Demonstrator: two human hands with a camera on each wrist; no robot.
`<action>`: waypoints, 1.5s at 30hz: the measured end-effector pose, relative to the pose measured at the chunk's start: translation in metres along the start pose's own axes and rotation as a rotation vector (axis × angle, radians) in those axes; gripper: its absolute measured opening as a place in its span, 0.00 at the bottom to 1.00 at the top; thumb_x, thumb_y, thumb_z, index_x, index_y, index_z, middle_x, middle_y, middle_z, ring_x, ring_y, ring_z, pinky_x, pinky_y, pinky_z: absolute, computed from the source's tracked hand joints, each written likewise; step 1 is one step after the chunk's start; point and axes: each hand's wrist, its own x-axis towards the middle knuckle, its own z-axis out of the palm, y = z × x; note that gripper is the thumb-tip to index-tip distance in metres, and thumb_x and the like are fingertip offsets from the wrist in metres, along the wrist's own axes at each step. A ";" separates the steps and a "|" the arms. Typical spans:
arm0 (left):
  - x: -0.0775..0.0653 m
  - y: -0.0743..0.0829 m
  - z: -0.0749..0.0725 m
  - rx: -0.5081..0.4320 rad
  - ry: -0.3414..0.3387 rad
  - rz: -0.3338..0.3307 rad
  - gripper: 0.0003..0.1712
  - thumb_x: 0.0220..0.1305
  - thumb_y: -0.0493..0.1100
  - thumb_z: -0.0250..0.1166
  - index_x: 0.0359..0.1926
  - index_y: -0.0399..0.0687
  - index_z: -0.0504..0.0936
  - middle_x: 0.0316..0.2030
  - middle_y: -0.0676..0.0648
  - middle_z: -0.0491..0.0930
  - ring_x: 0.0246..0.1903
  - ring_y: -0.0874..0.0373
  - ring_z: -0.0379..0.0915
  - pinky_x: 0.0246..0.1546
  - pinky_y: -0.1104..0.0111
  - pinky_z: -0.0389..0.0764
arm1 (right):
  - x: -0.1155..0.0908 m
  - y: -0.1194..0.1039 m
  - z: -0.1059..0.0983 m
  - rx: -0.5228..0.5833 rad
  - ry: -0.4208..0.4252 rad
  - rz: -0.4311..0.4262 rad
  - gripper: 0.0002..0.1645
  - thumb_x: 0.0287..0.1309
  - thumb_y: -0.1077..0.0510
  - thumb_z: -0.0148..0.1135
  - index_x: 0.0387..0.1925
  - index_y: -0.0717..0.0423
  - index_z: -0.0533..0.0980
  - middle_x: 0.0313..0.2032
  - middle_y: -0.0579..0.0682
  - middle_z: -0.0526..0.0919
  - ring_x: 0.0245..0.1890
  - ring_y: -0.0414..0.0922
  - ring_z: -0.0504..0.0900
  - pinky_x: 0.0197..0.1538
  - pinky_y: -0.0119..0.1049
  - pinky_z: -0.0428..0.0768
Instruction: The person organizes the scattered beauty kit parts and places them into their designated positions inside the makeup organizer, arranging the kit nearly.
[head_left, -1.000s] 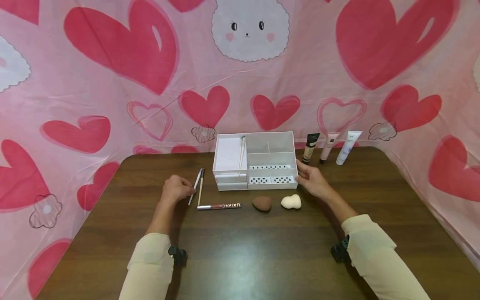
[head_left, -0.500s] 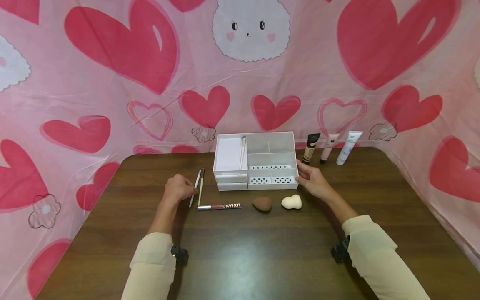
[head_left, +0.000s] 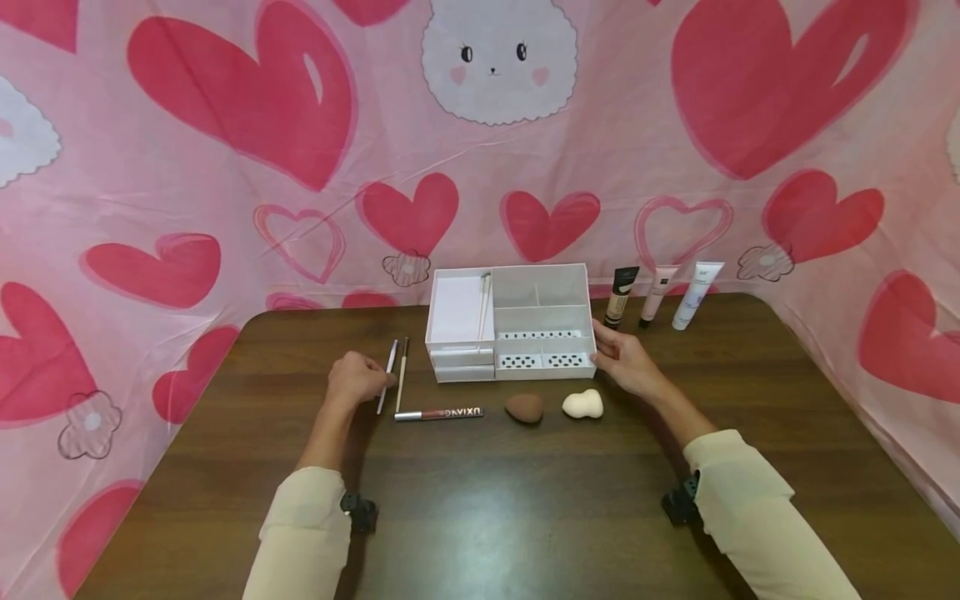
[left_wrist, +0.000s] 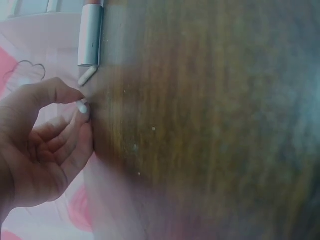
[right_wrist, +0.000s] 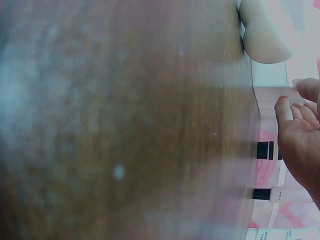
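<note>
My left hand (head_left: pixel 358 379) pinches a thin white pencil-like stick (head_left: pixel 390 358) between thumb and forefinger, low over the table at the left. The stick's white end (left_wrist: pixel 82 106) shows at the fingertips in the left wrist view. Just right of it lies a slim makeup brush (head_left: pixel 402 375) with a pale handle and dark tip. At the white organizer's (head_left: pixel 543 286) right side, my right hand (head_left: pixel 626 360) rests its fingers against the wall; the right wrist view shows the fingers extended. Two thin brushes (head_left: pixel 484 304) lean inside the organizer's left compartment.
In front of the organizer lie a lip gloss tube (head_left: pixel 439 413), a brown makeup sponge (head_left: pixel 524 407) and a cream makeup sponge (head_left: pixel 582 404). Right of it stand a black-capped tube (head_left: pixel 621 297), a pink tube (head_left: pixel 657 297) and a white tube (head_left: pixel 697 296). A heart-patterned cloth hangs behind.
My left hand has shifted slightly to the right with the white stick, and the stick now lies a little closer to the brush. The right hand keeps its place on the organizer.
</note>
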 end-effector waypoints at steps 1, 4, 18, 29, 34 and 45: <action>0.000 -0.001 0.000 -0.006 0.005 0.004 0.14 0.55 0.50 0.71 0.31 0.42 0.92 0.31 0.42 0.89 0.45 0.39 0.82 0.46 0.54 0.80 | 0.000 0.000 0.000 0.001 0.000 -0.001 0.39 0.65 0.78 0.49 0.74 0.78 0.48 0.74 0.76 0.52 0.72 0.69 0.58 0.64 0.32 0.72; 0.000 -0.002 -0.002 -0.064 -0.010 0.001 0.14 0.56 0.48 0.70 0.32 0.41 0.92 0.21 0.47 0.87 0.32 0.49 0.85 0.36 0.63 0.80 | 0.001 0.000 0.000 0.005 0.002 -0.005 0.39 0.64 0.79 0.48 0.74 0.78 0.48 0.74 0.76 0.52 0.72 0.69 0.57 0.64 0.32 0.72; -0.002 -0.004 -0.005 -0.366 -0.121 -0.022 0.13 0.58 0.33 0.68 0.42 0.26 0.87 0.27 0.41 0.89 0.21 0.67 0.79 0.28 0.73 0.85 | 0.000 0.000 0.002 0.011 0.000 0.003 0.39 0.65 0.79 0.48 0.74 0.78 0.48 0.74 0.75 0.51 0.72 0.69 0.57 0.65 0.35 0.72; -0.003 0.001 -0.013 -0.416 -0.142 0.019 0.16 0.60 0.32 0.67 0.44 0.20 0.84 0.27 0.40 0.88 0.24 0.65 0.81 0.31 0.70 0.87 | 0.000 -0.001 0.002 0.003 0.010 -0.019 0.39 0.64 0.80 0.48 0.73 0.80 0.48 0.73 0.77 0.51 0.71 0.71 0.57 0.61 0.26 0.73; -0.002 0.002 -0.014 -0.476 -0.156 0.038 0.17 0.61 0.31 0.66 0.47 0.18 0.82 0.27 0.42 0.87 0.24 0.65 0.80 0.31 0.69 0.88 | 0.000 -0.001 0.001 0.010 0.010 -0.009 0.39 0.64 0.79 0.48 0.74 0.79 0.48 0.74 0.76 0.52 0.72 0.70 0.57 0.63 0.31 0.73; -0.001 0.011 -0.019 -0.600 -0.188 0.041 0.21 0.63 0.30 0.65 0.53 0.15 0.77 0.27 0.49 0.86 0.26 0.66 0.79 0.38 0.64 0.89 | 0.000 0.000 0.001 0.012 -0.002 -0.012 0.39 0.65 0.78 0.49 0.74 0.79 0.47 0.73 0.77 0.51 0.72 0.71 0.56 0.60 0.21 0.73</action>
